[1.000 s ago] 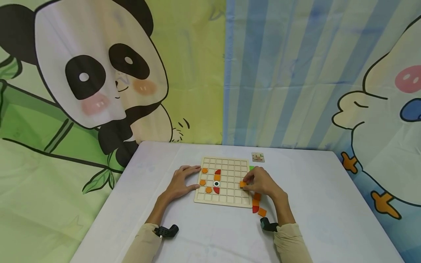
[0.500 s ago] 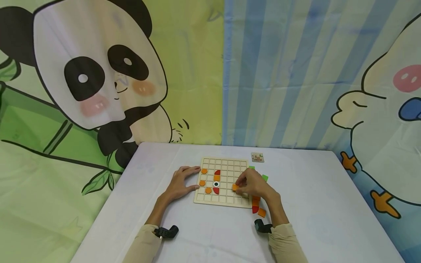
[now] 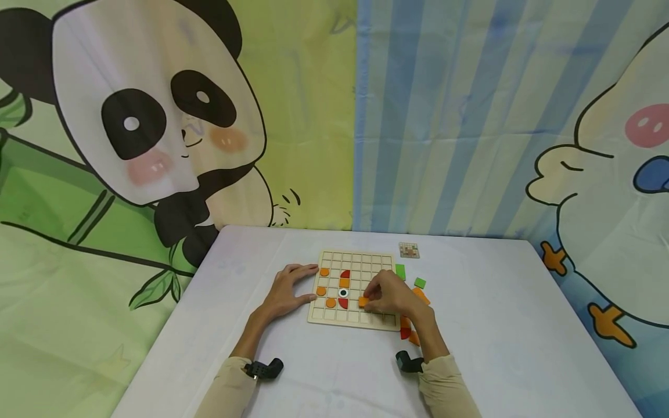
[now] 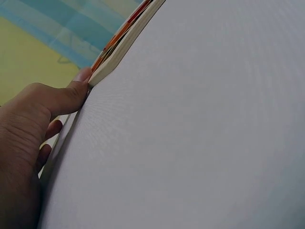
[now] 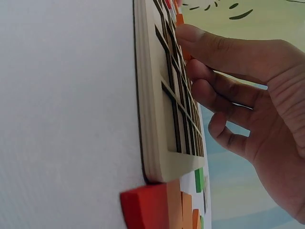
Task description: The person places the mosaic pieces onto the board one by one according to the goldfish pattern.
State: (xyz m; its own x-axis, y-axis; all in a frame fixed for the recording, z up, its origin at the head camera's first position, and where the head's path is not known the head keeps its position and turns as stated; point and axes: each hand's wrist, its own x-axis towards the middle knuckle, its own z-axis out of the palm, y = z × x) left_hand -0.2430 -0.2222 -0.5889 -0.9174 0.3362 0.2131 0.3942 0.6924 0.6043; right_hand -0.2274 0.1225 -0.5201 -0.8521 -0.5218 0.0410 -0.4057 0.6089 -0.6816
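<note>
A pale wooden grid board [image 3: 368,265] lies on the white table. My right hand [image 3: 393,296] is over its lower middle, pinching an orange square block [image 3: 363,302] between thumb and fingertips. In the right wrist view the hand partly hides this block [image 5: 180,20]. My left hand [image 3: 286,291] rests at the board's left edge, fingers spread, with the thumb [image 4: 71,95] against the side. On the board sit several orange discs [image 3: 321,291], two red quarter-round pieces [image 3: 343,303], an orange square [image 3: 344,283] and an eye piece [image 3: 343,293].
Along the board's right side lie a green rectangle [image 3: 400,271], a green square [image 3: 420,283], orange blocks [image 3: 421,295] and a red piece [image 5: 143,205]. A small pattern card [image 3: 409,250] lies beyond the board's far right corner. Printed cloth hangs behind the table.
My right hand has moved left across the board with the orange square block, toward the eye piece. The loose pieces at the right now show more. My left hand has stayed put.
</note>
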